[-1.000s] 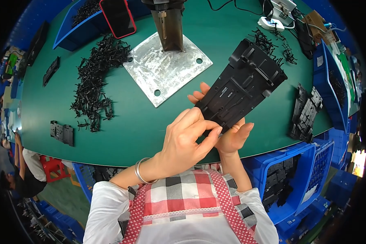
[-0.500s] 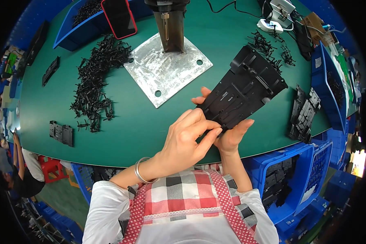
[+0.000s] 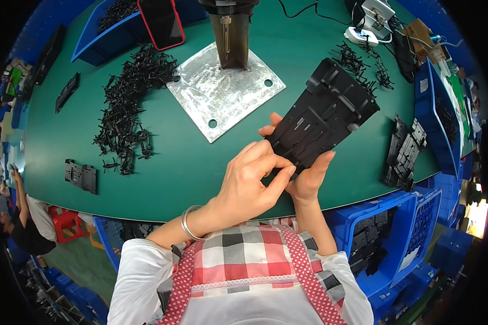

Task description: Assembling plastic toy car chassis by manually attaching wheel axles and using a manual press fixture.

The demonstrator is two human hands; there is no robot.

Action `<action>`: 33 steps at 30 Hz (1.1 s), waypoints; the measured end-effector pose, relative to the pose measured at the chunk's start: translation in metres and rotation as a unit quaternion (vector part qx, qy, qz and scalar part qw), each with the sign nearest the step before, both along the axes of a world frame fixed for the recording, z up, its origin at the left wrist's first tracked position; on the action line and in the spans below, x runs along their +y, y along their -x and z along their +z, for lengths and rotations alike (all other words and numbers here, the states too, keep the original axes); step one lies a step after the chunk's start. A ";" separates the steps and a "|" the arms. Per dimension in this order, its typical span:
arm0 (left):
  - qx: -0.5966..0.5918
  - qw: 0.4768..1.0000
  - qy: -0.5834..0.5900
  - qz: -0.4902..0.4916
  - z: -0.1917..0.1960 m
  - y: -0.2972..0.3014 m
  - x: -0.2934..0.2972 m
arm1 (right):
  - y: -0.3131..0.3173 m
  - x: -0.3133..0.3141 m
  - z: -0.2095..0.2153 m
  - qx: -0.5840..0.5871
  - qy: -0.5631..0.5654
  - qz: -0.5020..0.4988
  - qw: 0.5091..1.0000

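A black moulded plastic panel (image 3: 320, 116), with ribs and raised blocks at its far end, is held tilted above the green table. My right hand (image 3: 308, 181) grips it from beneath near its close end, thumb along the right edge and fingertips showing past the left edge. At the panel's near edge, my left hand (image 3: 250, 176) has thumb and forefinger pressed together. Whatever lies between those fingertips is too small and covered to make out. A silver bracelet (image 3: 185, 225) rings my left wrist.
Beyond my hands, a metal base plate (image 3: 200, 95) carries an upright post (image 3: 233, 43). Small black parts (image 3: 122, 108) are heaped at left, more at far right (image 3: 355, 59). Black panels lie left (image 3: 81, 176) and right (image 3: 406, 149). A red-framed phone (image 3: 162, 24) leans on a blue bin (image 3: 100, 38).
The panel has shifted slightly left and tipped a little in my right hand. My left fingertips stay at its near edge, moved up slightly.
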State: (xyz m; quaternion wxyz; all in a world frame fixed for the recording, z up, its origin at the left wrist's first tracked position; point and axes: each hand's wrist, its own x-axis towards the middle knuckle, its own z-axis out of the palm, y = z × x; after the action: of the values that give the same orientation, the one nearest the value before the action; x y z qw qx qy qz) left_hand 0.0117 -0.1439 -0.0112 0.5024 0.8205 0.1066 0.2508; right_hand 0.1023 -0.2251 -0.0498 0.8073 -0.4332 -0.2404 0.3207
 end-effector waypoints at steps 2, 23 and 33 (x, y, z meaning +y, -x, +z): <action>-0.037 0.999 -0.005 0.018 -0.002 -0.002 -0.001 | 0.000 0.003 0.001 0.000 -0.006 -0.001 1.000; -0.023 0.998 0.013 0.049 -0.004 -0.003 -0.005 | 0.000 0.002 -0.003 -0.028 -0.031 0.008 0.999; -0.047 0.981 0.186 0.012 -0.006 0.008 0.009 | -0.001 0.002 0.010 -0.065 -0.029 -0.036 0.997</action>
State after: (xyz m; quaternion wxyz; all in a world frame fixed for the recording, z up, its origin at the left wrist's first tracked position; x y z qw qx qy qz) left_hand 0.0032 -0.1350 -0.0174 0.6475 0.6990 0.1374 0.2706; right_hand 0.1033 -0.2231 -0.0400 0.8131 -0.4381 -0.2857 0.2554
